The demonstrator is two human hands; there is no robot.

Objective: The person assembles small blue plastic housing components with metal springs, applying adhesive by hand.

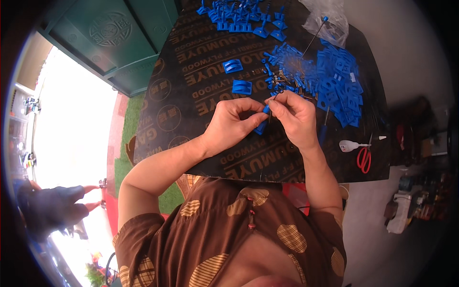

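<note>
Close together over the near middle of the dark plywood table, my two hands work on small parts. My left hand [233, 118] pinches a small blue plastic piece [266, 109] between thumb and fingertips. My right hand [297, 119] has its thumb and forefinger closed on a thin dark rod-like part [277, 93] beside it; its exact kind is too small to make out. Just under the left fingertips, another blue piece [260, 127] shows partly, and I cannot tell if it is joined to the held one. Two blue slotted pieces [242, 87] [233, 66] lie beyond my left hand.
Past my right hand spread piles of small blue rods and metal bits [291, 64] and flat blue plates [339, 81]. Blue assembled pieces [239, 16] crowd the far edge beside a clear plastic bag [327, 21]. Red-handled scissors [364, 159] and a white bottle [353, 145] lie at right.
</note>
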